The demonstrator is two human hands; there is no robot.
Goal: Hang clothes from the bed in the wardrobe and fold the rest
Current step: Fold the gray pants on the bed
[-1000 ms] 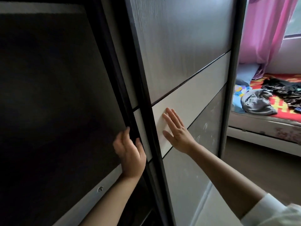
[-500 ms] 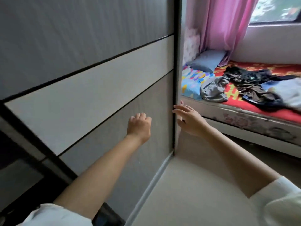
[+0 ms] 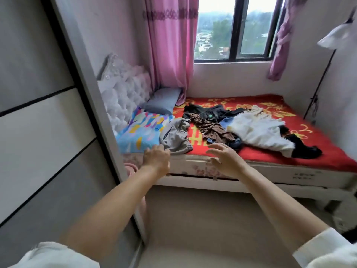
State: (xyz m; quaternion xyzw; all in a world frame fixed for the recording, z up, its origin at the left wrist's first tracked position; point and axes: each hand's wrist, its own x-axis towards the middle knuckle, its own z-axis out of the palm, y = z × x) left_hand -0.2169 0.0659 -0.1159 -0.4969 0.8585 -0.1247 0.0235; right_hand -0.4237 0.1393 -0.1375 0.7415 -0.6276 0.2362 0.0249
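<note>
We reach both empty hands, left hand (image 3: 156, 159) loosely curled and right hand (image 3: 225, 159) spread, toward the grey garment (image 3: 176, 136) at the bed's (image 3: 270, 174) near-left edge, ready to gather it.

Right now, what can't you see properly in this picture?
All in the head view:
- Wardrobe: its sliding door covers the inside.
- Black clothes: tangled under the brown garment and white garment, so a count is impossible.
- Left hand: fingers hidden behind its back.
- Bed: right end cut off by the frame edge.
</note>
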